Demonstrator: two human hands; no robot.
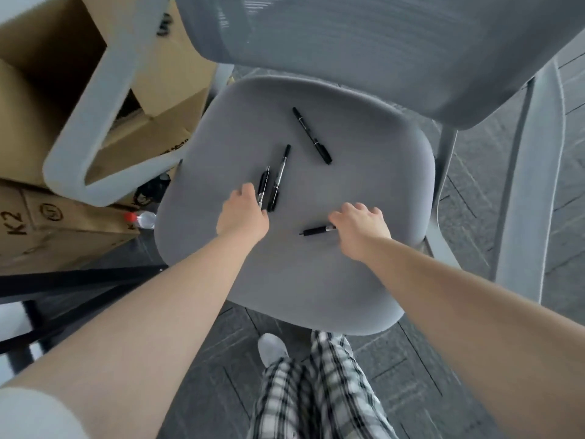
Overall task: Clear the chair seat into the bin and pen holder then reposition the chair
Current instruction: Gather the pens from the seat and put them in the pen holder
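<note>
The grey chair seat (316,280) carries several black pens. A short clicker pen (263,183) and a longer marker (280,175) lie side by side left of centre, and another marker (311,135) lies further back. My left hand (243,213) rests on the seat with its fingertips at the short pen's near end and the thumb apart from it. A fourth pen (316,231) lies crosswise near the front. My right hand (361,224) hovers over its right end with fingers spread and the thumb touching it. All pens lie flat on the seat.
The chair's mesh backrest (380,42) and left armrest (95,122) frame the seat. Cardboard boxes (47,90) stand at the left, with a plastic bottle (142,218) beside them. A black table frame (63,296) is at lower left. My legs and shoe (272,346) stand on dark carpet.
</note>
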